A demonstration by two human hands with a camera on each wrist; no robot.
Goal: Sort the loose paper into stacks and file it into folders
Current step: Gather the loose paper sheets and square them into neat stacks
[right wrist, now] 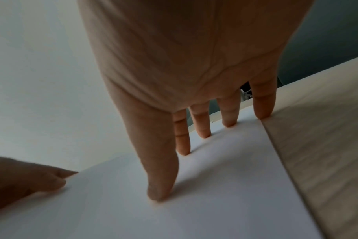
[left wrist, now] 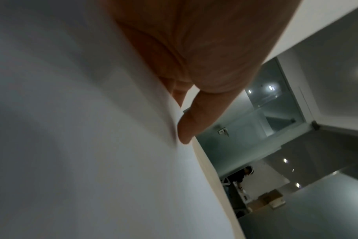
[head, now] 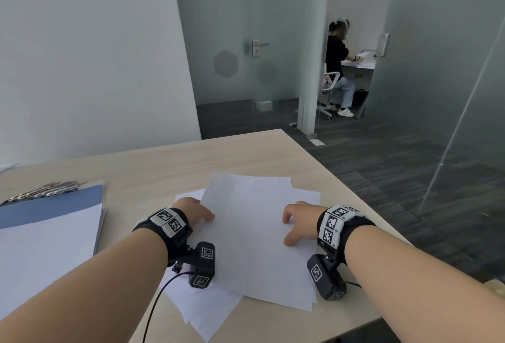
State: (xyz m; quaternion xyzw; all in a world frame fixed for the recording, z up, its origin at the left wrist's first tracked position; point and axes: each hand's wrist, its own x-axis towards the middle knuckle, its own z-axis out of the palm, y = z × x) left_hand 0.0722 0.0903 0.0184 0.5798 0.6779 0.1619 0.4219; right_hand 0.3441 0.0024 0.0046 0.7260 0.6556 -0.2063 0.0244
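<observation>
Indoors | wooden table [head: 169, 167] | glass partitions [head: 246, 42] | left hand [head: 195, 210] pinching paper [head: 254, 238] | right hand [head: 299, 222] fingers straight, pressing it

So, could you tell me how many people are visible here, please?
2: the wearer, with left hand and right hand on the paper, and a seated person beyond the glass.

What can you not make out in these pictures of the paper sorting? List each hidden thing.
- Left hand: fingers hidden under the top sheet, head view.
- Loose sheets: count unclear, overlapped.
- Folder: cut off by the left edge.
- Paper's far part: blocked by the right hand, right wrist view.
</observation>
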